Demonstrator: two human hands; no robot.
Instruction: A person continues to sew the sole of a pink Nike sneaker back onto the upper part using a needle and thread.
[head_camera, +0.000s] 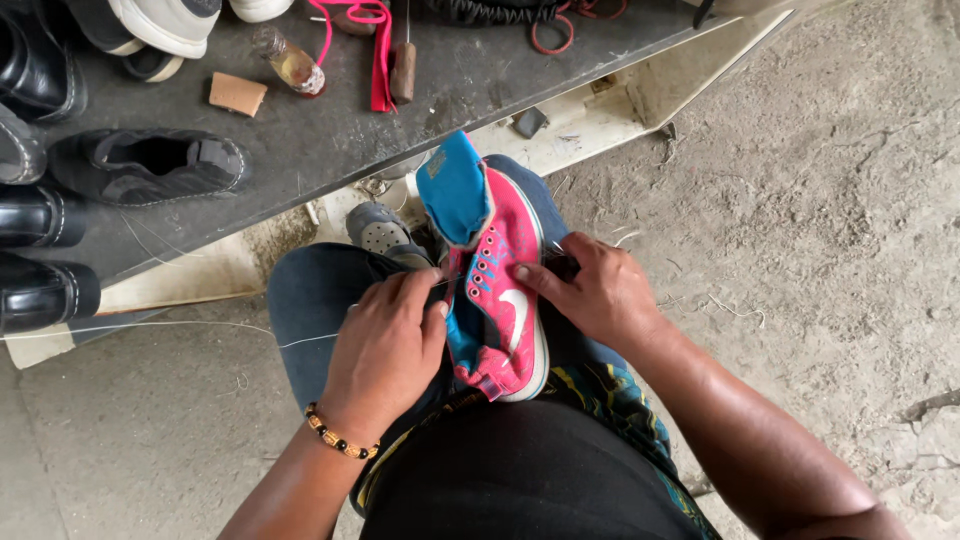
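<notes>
- Several dark shoes (150, 165) lie on the grey counter (330, 140) at the far left, with a small glass bottle (290, 64) and a pink strap (378, 55) further right on it.
- A thin white thread (150, 326) runs in from the left edge to the left hand.
- Left hand (385, 345), a beaded bracelet (338, 433) at its wrist, rests on the person's knee, fingers pinched shut at the left side of the shoe; what they pinch is too small to tell.
- Pink-and-blue high-top shoe (495, 290) stands between the knees, its blue tongue pointing away.
- Right hand (595, 290) grips the shoe's right side, thumb pressed on the pink upper.
</notes>
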